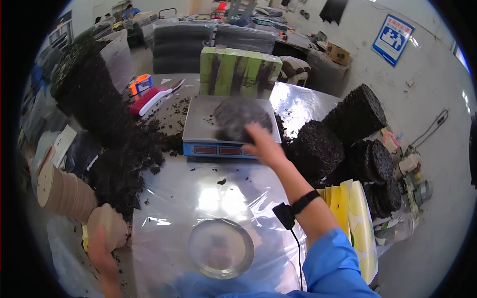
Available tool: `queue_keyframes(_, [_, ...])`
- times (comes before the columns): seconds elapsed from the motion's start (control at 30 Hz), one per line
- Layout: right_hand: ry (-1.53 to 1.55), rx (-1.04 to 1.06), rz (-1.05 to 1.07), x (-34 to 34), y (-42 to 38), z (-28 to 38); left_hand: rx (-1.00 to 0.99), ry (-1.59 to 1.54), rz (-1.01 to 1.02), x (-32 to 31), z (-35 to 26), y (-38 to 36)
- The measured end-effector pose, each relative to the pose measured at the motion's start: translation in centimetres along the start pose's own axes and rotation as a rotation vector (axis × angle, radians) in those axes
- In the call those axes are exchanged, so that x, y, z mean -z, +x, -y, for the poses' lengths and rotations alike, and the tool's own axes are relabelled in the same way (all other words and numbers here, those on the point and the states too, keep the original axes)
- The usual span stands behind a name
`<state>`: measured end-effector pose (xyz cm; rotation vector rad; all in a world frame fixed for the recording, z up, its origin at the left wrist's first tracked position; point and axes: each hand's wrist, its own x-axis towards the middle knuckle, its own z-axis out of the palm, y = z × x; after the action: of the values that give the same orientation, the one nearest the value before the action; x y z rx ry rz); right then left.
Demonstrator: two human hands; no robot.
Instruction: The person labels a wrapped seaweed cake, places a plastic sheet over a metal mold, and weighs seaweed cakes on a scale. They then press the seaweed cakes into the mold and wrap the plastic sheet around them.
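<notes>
On the weighing scale (196, 119), a dark round cake of flaky material (241, 116) is smeared by motion. My right hand (263, 144) grips the cake's right edge, just over the scale's display. At lower left, my left hand (103, 253) is at a short stack of beige round discs (112, 226); its fingers are partly blurred and hidden. A taller stack of the same discs (64, 193) stands behind it. Near me on the plastic-covered table lies a round shallow metal tray (221, 270).
Dark flaky heaps (89, 89) rise at left, with crumbs around the scale. Stacked dark cakes (315, 151) stand at right, beside yellow sheets (348, 213). A red-bristled brush (151, 99), an orange tape dispenser (140, 84) and a green block (238, 72) sit farther back.
</notes>
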<state>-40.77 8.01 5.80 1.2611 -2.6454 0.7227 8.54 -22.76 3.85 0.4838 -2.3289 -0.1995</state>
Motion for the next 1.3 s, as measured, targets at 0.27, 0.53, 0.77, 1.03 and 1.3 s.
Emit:
queue_keyframes(0.27, [-0.517, -0.391, -0.19, 8.5, -5.7, -6.9, -0.85, -0.54, 0.452, -7.9, -18.8, 1.3])
queue_keyframes(0.53, [-0.417, -0.544, 0.063, 10.8, -10.6, -13.2, -0.693, -0.593, 0.647, -10.1, -19.0, -0.8])
queue_keyframes(0.77, [-0.424, -0.581, 0.22, 11.7, -9.2, -12.7, -0.715, -0.588, 0.611, -10.6, -19.1, -1.0])
queue_keyframes(1.03, [-0.351, -0.614, 0.19, 12.2, -8.9, -12.6, -0.706, -0.601, 0.606, -10.8, -19.4, -1.0])
queue_keyframes(1.3, [-0.412, -0.63, 0.121, 11.1, -8.5, -12.7, -0.705, -0.565, 0.578, -10.5, -19.4, -0.9])
